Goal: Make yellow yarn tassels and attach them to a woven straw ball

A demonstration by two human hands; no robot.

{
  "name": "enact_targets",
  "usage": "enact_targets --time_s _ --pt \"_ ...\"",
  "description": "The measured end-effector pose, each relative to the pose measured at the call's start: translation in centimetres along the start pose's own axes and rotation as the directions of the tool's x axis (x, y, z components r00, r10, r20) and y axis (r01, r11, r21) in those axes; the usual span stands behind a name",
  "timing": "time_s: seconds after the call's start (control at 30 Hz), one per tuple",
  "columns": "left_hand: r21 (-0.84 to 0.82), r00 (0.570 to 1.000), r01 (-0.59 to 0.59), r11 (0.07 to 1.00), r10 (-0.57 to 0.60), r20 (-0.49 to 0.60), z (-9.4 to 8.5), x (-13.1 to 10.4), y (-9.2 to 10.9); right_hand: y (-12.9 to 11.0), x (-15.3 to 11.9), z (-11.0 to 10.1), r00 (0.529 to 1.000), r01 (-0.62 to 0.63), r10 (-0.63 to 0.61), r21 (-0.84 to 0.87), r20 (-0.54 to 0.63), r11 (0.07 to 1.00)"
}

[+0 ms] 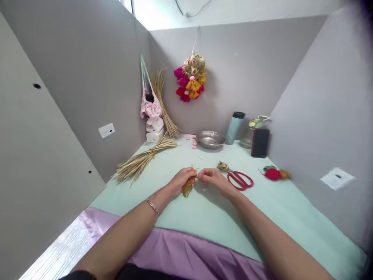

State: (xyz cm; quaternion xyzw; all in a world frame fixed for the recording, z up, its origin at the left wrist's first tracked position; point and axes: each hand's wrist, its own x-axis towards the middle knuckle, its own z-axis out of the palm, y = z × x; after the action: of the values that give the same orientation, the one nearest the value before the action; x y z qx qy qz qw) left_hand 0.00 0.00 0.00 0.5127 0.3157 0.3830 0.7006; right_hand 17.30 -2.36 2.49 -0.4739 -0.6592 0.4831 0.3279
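Low over the pale green tabletop, my left hand [184, 179] is closed on a bundle of mustard-yellow yarn [188, 188], whose looped end hangs below the fingers. My right hand [210, 176] is just to its right, with fingers pinched together close to the top of the yarn. What those fingertips hold, if anything, is too small to make out. Red-handled scissors [240, 181] lie right of my right hand, with a small beige woven piece [223, 167] by their blades.
Dry straw [140, 161] lies at the left. Behind are a metal bowl [210, 139], a blue tumbler [234, 128], a glass jug [247, 138] and a dark phone [260, 143]. Red yarn [272, 174] sits at the right. Colourful tassels [192, 79] hang on the back wall.
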Motion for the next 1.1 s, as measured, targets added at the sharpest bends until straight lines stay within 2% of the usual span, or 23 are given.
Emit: enact_targets --time_s 0.27,0.5,0.57,0.73,0.8,0.87,1.1 --pt "-0.068 0.998 -0.056 0.996 0.057 0.008 0.2 0.0 0.3 0.0 -0.2 0.3 0.999 0.017 -0.015 0.054 -0.042 0.998" --pt "-0.026 0.997 -0.073 0.997 0.073 -0.002 0.4 -0.2 0.5 0.2 0.0 0.5 0.989 0.058 -0.032 0.180 -0.144 0.982" --pt "-0.008 0.998 -0.070 0.997 0.070 -0.007 0.5 -0.2 0.6 0.3 0.0 0.4 0.992 0.055 -0.026 0.235 -0.122 0.970" --pt "0.025 0.996 -0.089 0.996 0.089 -0.017 0.5 -0.2 0.6 0.4 -0.3 0.2 0.998 -0.036 0.012 0.357 0.068 0.934" --pt "0.033 0.994 -0.102 0.994 0.103 -0.023 0.6 -0.2 0.7 0.3 -0.4 0.2 0.995 -0.050 0.012 0.398 0.097 0.916" --pt "0.038 0.993 -0.114 0.993 0.115 -0.027 0.6 -0.2 0.7 0.1 -0.4 0.2 0.997 -0.029 -0.004 0.442 0.073 0.897" --pt "0.040 0.990 -0.125 0.991 0.127 -0.063 0.4 0.0 0.5 -0.4 -0.3 -0.7 0.988 0.111 -0.042 0.499 -0.147 0.860"
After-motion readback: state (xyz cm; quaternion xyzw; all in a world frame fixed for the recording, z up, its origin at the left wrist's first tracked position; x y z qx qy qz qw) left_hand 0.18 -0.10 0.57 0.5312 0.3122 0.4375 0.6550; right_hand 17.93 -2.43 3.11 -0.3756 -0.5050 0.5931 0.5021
